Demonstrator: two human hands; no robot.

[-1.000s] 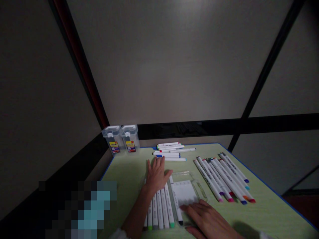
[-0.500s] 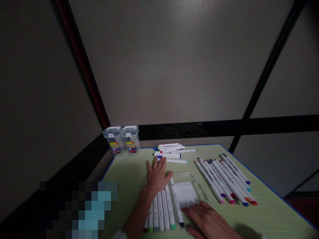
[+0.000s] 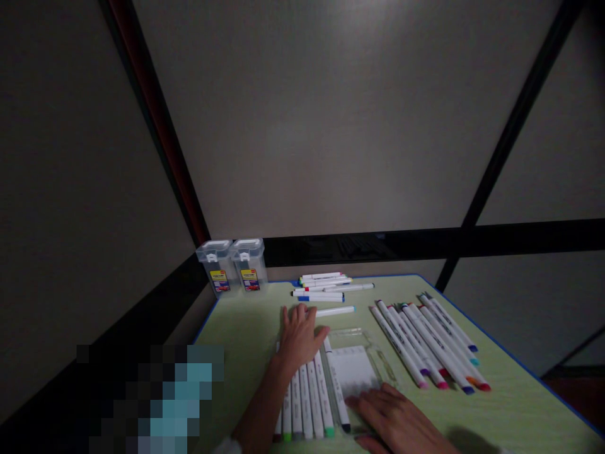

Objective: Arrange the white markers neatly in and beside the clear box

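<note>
My left hand reaches forward, fingers spread and tips over the near end of a white marker with a light blue cap. Its thumb sticks out to the right, and its wrist lies above a row of white markers, with green and grey among the end colours. A clear plastic case lies open below, with a white card in its right half and a black-capped marker beside the card. My right hand rests over the case's near right corner, thumb apart from the fingers.
Two clear lidded boxes with yellow labels stand at the table's back left corner. A loose heap of markers lies at the back. Several thicker-looking markers lie slanted on the right. A wall rises behind the blue-edged table.
My left fingers have drawn the light-blue-capped marker a little towards me, away from the heap behind it. My right hand has stayed in place on the case.
</note>
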